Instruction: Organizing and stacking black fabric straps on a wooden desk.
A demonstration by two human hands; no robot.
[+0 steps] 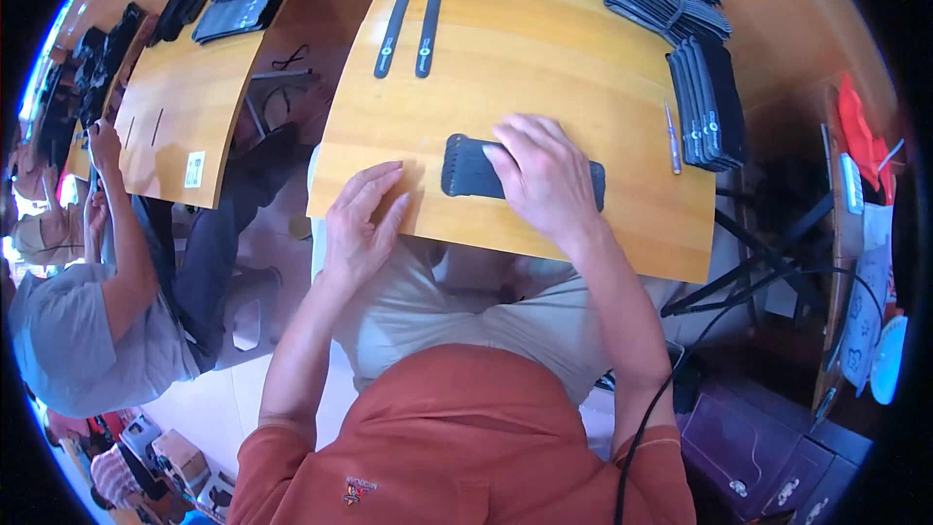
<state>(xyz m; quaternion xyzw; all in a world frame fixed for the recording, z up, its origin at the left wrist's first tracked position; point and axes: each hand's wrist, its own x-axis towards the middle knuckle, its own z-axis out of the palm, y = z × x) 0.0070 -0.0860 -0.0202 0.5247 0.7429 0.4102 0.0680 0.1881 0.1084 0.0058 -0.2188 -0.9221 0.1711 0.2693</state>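
A: So, what's the right hand (540, 175) doing?

B: It's lying palm-down on a dark knitted fabric piece w/ a scalloped left edge (473, 167), fingers spread flat and pressing, not gripping. The piece is sitting on the light wooden tabletop (544, 49), sticking out past the fingertips to the left and past the wrist to the right.

A: And the left hand (362, 219)?

B: It's resting open on the table's near edge, fingers loose, holding nothing. Its fingertips are pointing toward the fabric but staying just apart from it.

A: Anything beyond the fingers?

B: Two long black straps (409, 27) are lying side by side, well ahead of both hands. Stacks of dark flat pieces (708, 87) are standing far right of the right fingers, w/ a thin pen-like tool (672, 136) just beside them. Another person (87, 321) is sitting at a neighbouring table off to the left.
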